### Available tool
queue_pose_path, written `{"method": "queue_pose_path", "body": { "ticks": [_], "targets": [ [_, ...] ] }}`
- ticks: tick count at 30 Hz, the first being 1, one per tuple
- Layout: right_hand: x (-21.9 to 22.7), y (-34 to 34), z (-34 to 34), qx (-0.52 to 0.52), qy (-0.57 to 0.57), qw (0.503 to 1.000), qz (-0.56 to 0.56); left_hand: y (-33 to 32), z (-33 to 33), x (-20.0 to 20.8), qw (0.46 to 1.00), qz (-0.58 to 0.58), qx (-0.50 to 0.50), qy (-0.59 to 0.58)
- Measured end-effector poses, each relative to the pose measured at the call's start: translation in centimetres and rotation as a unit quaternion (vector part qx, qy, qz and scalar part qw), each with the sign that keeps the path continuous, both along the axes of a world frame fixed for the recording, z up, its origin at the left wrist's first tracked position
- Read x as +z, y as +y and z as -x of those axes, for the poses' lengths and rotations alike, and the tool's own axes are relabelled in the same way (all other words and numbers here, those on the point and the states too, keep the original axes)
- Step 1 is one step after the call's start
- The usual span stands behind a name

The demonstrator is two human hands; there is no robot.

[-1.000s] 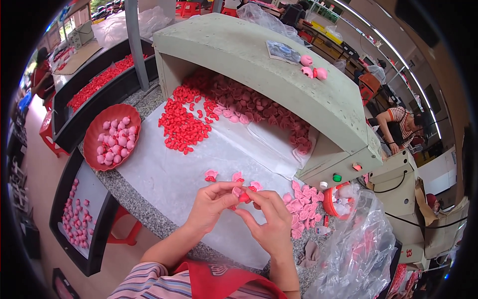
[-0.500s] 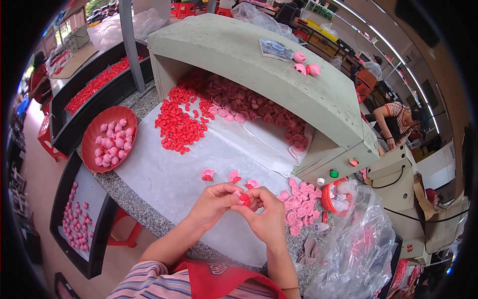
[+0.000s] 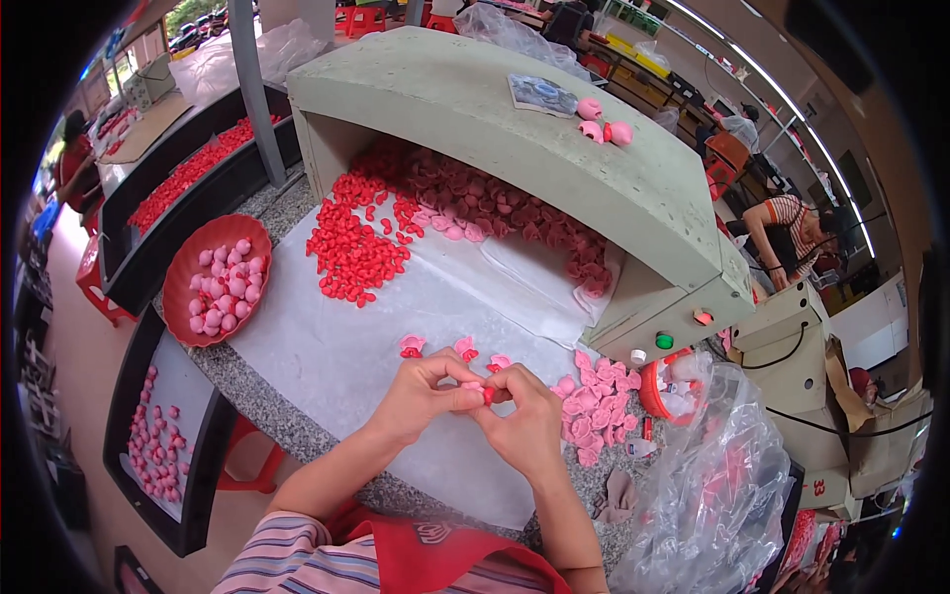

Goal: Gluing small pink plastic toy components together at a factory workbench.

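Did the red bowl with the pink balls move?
No. Judged against the speckled counter, the red bowl sits in the same spot, left of the white sheet. Only the whole view shifted a little.

On the surface [image 3: 262, 406], a sheet [image 3: 327, 356] lies in front of a machine [image 3: 465, 109] with parts [image 3: 505, 208] inside it; a heap [image 3: 351, 257] spreads out at its left end. A card [image 3: 541, 95] rests on top. To our left sits a bowl [image 3: 185, 272] holding balls [image 3: 236, 287], between two trays [image 3: 114, 272]. Right of our fingers [image 3: 443, 368] lie loose pieces [image 3: 599, 406], then a tub [image 3: 653, 401], with a bag [image 3: 712, 485] before it.
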State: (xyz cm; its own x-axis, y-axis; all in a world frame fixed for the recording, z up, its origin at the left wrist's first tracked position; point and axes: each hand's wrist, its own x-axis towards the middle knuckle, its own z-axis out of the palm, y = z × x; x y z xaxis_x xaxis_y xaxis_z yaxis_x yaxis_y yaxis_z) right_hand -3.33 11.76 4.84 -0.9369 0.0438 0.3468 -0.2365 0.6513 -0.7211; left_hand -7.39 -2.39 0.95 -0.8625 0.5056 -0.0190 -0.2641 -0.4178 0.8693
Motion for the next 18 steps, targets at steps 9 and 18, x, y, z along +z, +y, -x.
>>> {"method": "queue_pose_path", "body": {
  "ticks": [9,18],
  "targets": [
    [-1.1,-0.5,0.1,-0.048,-0.118,0.989,0.079,0.1,0.6,-1.3,1.0,0.004,0.016,-0.017],
    [-1.5,-0.7,1.4,-0.026,-0.123,0.99,0.066,-1.0,2.2,-1.0,0.997,0.032,-0.044,-0.062]
  ]
}}
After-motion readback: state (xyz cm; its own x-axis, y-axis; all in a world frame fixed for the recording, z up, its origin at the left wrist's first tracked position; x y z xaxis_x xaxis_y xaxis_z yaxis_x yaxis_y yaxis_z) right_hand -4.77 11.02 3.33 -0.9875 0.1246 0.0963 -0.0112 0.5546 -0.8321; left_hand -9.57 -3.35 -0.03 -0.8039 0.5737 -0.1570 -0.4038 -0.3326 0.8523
